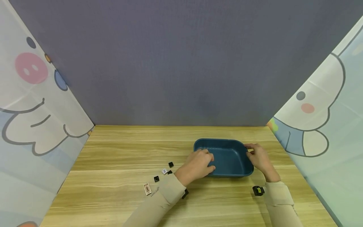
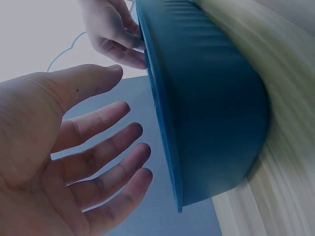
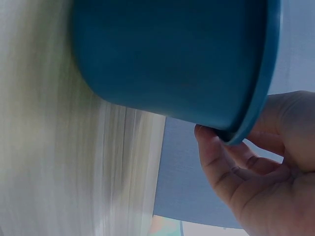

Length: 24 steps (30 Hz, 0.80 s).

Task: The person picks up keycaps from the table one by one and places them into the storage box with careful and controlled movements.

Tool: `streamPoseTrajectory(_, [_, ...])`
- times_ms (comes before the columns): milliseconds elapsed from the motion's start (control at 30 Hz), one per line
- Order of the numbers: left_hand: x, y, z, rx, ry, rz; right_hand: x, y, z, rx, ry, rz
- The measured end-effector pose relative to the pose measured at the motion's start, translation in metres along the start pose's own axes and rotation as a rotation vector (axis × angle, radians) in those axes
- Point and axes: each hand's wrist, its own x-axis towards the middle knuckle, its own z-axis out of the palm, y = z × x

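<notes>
A dark blue plastic basin with a rolled rim stands on the wooden table. My right hand pinches its right-hand rim, thumb on one side and fingertips under the lip in the right wrist view. Over the basin's left side hovers my left hand, holding nothing. In the left wrist view its fingers are spread and gently bent, apart from the basin's rim. The part of the basin shown in the head view contains nothing.
Left of the basin lie small black pieces, a small white tile and a rectangular lettered tag. Another black piece shows partly behind my left sleeve. A black object with a yellow-green mark lies beside my right sleeve.
</notes>
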Motion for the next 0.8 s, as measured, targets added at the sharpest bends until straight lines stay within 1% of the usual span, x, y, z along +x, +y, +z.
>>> streamPoseTrajectory(267, [-0.016,-0.011,-0.008,-0.032,0.051,0.012,0.000,0.000,0.001,0.000,0.002,-0.005])
streamPoseTrajectory(533, [-0.037,-0.024,-0.023,-0.026,0.097,-0.028,0.000,0.001,0.002,-0.002,0.011,0.001])
streamPoseTrajectory(800, [-0.058,-0.045,-0.031,-0.021,0.178,-0.068,-0.001,0.000,0.001,-0.009,0.013,-0.003])
